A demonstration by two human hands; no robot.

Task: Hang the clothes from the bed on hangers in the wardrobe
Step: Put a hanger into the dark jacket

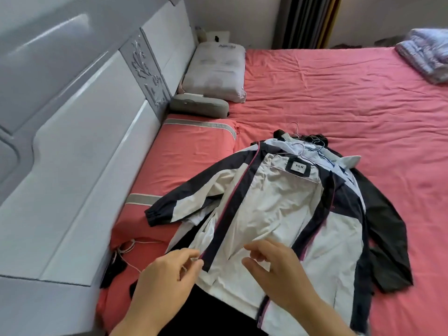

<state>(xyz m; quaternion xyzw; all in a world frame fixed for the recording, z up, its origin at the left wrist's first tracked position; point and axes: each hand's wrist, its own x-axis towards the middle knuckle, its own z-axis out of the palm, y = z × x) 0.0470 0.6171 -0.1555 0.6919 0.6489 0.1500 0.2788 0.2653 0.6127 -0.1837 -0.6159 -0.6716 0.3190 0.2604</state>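
Most of the frame is showing the bed [339, 98], its pink sheet running out of view on the right and at the bottom. A grey headboard [80, 132] is filling the left side, cut off at the top. A white and navy jacket [274, 209] is lying open near the bed's lower edge, on top of other clothes, a black garment [385, 229] sticking out to its right; how many pieces are stacked underneath is hard to tell. Wire hangers [305, 146] are poking out at the collars, mostly buried in fabric. The left hand [167, 275] is pinching the jacket's left front edge at the zip between thumb and curled fingers. The right hand [274, 270] is hovering over the lining, fingers loosely bent, apparently holding nothing, though its fingertips are blurred. A folded quilt [426, 54] is being cropped at the far right.
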